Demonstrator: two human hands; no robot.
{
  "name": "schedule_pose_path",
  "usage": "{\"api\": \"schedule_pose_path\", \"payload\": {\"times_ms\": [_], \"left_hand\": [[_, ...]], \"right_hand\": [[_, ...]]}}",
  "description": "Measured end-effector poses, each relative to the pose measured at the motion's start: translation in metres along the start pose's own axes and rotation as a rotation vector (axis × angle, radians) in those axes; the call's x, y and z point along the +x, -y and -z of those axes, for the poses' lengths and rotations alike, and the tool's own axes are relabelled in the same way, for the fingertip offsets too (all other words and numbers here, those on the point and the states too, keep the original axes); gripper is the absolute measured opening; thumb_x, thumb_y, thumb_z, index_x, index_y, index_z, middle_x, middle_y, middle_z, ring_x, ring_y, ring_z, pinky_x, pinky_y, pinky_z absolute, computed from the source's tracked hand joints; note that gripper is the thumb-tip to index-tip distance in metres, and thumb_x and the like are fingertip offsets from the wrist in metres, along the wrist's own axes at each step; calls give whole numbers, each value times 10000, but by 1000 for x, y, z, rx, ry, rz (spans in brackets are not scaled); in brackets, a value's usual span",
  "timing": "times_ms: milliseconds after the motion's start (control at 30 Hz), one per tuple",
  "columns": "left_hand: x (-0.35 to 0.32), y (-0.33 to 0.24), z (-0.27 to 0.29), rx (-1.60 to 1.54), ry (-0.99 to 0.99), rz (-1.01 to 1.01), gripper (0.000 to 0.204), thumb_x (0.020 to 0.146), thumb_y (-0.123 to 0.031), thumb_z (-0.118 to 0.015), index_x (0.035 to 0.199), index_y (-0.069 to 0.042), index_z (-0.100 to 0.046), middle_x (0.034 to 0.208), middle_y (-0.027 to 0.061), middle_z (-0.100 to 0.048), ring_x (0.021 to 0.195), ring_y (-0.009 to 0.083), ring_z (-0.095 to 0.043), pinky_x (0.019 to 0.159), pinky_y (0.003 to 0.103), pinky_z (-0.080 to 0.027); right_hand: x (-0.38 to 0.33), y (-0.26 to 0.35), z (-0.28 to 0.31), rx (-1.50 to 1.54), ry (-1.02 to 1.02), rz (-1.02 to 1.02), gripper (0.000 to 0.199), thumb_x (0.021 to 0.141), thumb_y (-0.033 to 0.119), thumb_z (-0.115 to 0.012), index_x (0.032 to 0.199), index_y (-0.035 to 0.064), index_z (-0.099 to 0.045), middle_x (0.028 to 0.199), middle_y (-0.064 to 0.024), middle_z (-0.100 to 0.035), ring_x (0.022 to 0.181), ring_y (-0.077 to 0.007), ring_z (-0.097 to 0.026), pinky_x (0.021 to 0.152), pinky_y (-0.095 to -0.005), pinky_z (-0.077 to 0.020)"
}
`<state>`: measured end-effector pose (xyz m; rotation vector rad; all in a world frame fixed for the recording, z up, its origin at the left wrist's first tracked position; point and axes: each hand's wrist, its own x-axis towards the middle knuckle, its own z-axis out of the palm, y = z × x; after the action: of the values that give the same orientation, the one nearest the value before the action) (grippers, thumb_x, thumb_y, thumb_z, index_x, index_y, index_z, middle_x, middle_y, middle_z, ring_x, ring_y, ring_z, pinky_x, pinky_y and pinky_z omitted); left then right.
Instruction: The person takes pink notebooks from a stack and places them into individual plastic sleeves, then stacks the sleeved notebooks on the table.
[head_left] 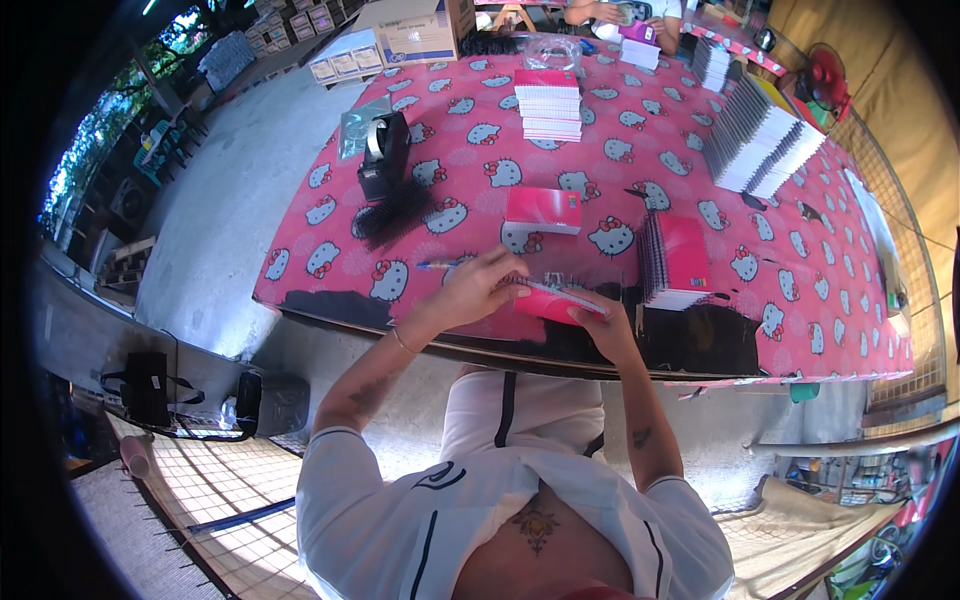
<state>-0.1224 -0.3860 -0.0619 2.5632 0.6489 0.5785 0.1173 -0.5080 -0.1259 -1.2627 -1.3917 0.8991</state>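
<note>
A small pink notebook (pixel 545 304) is held low over the table's near edge, its wire-bound edge turned up and away. My left hand (pixel 482 285) is closed, its thumb and fingers pinching at the notebook's left end. My right hand (pixel 607 325) is closed round the right end, the thumb on top. Just beyond lies a short stack of pink-covered booklets (pixel 543 209). Right of my hands stands a stack of pink spiral notebooks (pixel 683 258). A pen (pixel 438 265) lies beside my left hand.
A black tape dispenser (pixel 384 160) and a heap of black binding wires (pixel 393 216) lie left. Further off stand a booklet stack (pixel 549 108) and tall spiral-notebook stacks (pixel 748 138). Across the table, another person's hands (pixel 603 12) are near more notebooks. The cloth (pixel 345 262) is pink.
</note>
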Motion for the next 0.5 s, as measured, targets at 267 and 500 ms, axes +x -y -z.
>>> {"api": "schedule_pose_path", "payload": {"times_ms": [267,500], "left_hand": [[-53,-36,-91,519,-189,17,877,927,-590,-456,1475,79,-309,1557,251,-288,1466,411,-228,1121,701,-75],[-34,-32,-85,521,-183,-15,836,946,-576,-453,1499,30,-293,1569,259,-267,1479,432,-195,1110,708,-48]], "right_hand": [[-7,18,-20,136,-226,30,286,927,43,-656,1206,-17,-661,1097,-94,-718,1001,-119,-625,912,-277,-482],[-8,31,-11,174,-156,-56,311,937,59,-649,1240,-9,-645,1109,-88,-708,1003,-97,-586,919,-275,-470]]}}
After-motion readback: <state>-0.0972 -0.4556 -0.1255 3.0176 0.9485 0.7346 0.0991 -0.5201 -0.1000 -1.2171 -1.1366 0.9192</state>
